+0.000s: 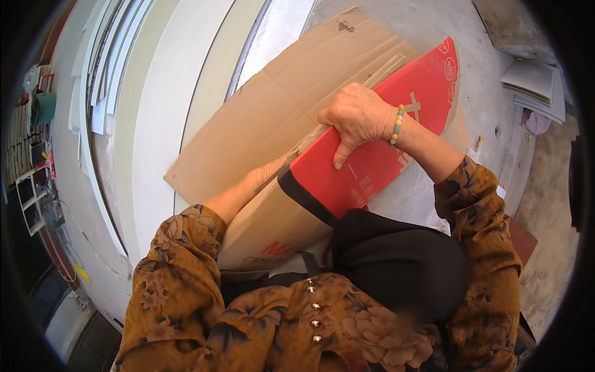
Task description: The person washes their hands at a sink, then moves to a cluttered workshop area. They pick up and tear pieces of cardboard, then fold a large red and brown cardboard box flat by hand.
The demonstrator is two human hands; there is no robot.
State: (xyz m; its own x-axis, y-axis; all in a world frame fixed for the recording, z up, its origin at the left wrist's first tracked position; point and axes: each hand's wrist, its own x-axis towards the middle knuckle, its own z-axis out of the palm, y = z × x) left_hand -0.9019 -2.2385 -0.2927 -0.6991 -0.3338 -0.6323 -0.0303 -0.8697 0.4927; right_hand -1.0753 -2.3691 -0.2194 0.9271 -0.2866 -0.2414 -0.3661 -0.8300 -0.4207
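Before me, partly resting against my lap, stands a folded cardboard carton [279, 218] with a printed red panel [409, 88] and a black band. My right hand [358, 118] grips its upper edge, thumb down on the red face and fingers over the far side. A beaded bracelet is on that wrist. My left hand [272, 172] reaches in behind the carton's near end; its fingers are hidden, so its hold does not show. Beyond both hands spreads a large brown cardboard sheet [260, 111] with creases and a dark stain near its far corner.
Long pale boards [162, 93] lie on the left side, with thinner strips [109, 69] farther out. A stack of white panels [530, 81] sits at the far right. Shelving with assorted items [35, 186] lines the left rim. Grey concrete floor [483, 107] extends to the right.
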